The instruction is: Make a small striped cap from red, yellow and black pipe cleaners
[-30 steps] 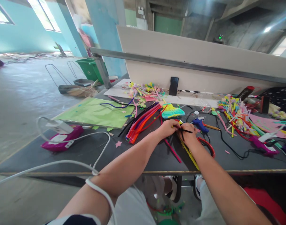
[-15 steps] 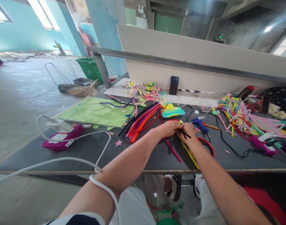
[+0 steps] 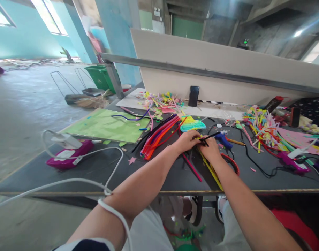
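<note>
My left hand [image 3: 188, 140] and my right hand [image 3: 209, 147] meet over the table, fingers closed around a black pipe cleaner [image 3: 213, 135]. Its dark ends stick out across my right hand. Beneath my right hand and forearm a yellow pipe cleaner [image 3: 213, 171] runs toward the table's front edge. A bundle of red, orange, purple and black pipe cleaners [image 3: 157, 141] lies to the left. Just beyond my hands rests a yellow and turquoise fuzzy piece [image 3: 192, 124]. Right of them lies a blue glue gun [image 3: 223, 140]. My fingertips are partly hidden.
A purple power strip [image 3: 67, 157] with a white charger sits at left; its white cable [image 3: 114, 209] crosses my left forearm. A green sheet [image 3: 109, 125] lies behind. A phone [image 3: 194, 96] leans on the back board. Piled pipe-cleaner pieces [image 3: 261, 129] lie at right.
The black pipe cleaner has swung up; one end now points up and right over my right hand. Both hands have shifted slightly and remain close together.
</note>
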The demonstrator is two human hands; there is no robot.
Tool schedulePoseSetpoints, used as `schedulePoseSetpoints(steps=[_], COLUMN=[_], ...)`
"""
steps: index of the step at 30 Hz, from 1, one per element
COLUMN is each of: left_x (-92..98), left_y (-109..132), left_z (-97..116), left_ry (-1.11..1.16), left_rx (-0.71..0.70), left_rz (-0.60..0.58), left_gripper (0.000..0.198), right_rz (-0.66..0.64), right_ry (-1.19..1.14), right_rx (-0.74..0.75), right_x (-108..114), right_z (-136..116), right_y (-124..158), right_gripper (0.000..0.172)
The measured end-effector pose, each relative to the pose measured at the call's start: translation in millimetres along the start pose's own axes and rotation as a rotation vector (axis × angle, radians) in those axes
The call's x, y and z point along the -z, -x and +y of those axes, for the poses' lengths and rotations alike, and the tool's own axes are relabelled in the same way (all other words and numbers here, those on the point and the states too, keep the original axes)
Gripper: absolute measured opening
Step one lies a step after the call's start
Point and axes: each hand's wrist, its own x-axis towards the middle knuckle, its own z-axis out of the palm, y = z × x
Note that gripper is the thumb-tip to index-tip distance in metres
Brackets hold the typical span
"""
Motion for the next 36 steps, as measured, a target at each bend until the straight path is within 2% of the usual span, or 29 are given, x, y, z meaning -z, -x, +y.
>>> schedulePoseSetpoints(steps=[2,3,4,5,6,8,9,11,12,14,17,22,26,31,36], left_x=[6.4,9.1,10.8,11.3,10.3,4.1,-0.5,-10.5,-15.0,-21.4,-24.9,-28.3,-30.6,-21.1,-14.7], left_y=[-1.2,-1.2,-0.8,0.1,1.3,4.4,5.9,8.5,9.5,11.3,14.8,21.2,21.9,20.9,22.3], left_z=[-0.8,-1.2,-1.1,-0.3,1.7,9.8,15.7,30.1,37.6,51.0,62.5,62.2,62.5,72.5,80.4], left_ry=[0.106,0.210,0.335,0.481,0.657,0.775,0.839,1.111,1.192,1.278,1.387,1.543,1.541,1.551,1.509], left_rx=[0.099,0.193,0.301,0.411,0.520,0.567,0.568,0.508,0.460,0.415,0.447,0.493,0.492,0.472,0.494], left_rz=[0.259,0.398,0.510,0.570,0.542,0.422,0.321,0.045,0.000,0.010,0.009,-0.027,-0.013,-0.018,-0.094], left_gripper=[0.018,0.020,0.021,0.021,0.020,0.021,0.025,0.042,0.047,0.048,0.041,0.028,0.024,0.022,0.025], right_rz=[0.064,0.118,0.185,0.261,0.337,0.462,0.508,0.574,0.595,0.606,0.592,0.501,0.469,0.335,0.394], right_ry=[0.000,0.000,-0.004,-0.007,-0.007,0.004,0.012,0.014,0.001,-0.053,-0.164,-0.272,-0.244,-0.276,-0.261], right_rx=[-0.007,-0.009,-0.006,0.000,0.006,0.019,0.025,0.037,0.039,0.043,0.052,0.117,0.188,0.275,0.375], right_x=[4.1,7.4,11.6,16.7,22.4,34.7,40.5,50.0,53.3,57.4,61.0,68.5,72.0,83.5,100.9], right_z=[2.1,3.0,3.5,3.6,3.1,0.3,-2.2,-8.7,-12.6,-20.4,-28.9,-25.6,-17.9,-17.7,-17.6], right_y=[-0.9,-1.5,-2.1,-2.8,-3.5,-4.3,-4.2,-2.9,-1.7,1.4,6.5,13.2,15.5,18.2,23.6], right_gripper=[0.015,0.014,0.012,0.011,0.010,0.010,0.011,0.013,0.014,0.015,0.017,0.011,0.009,0.009,0.012])
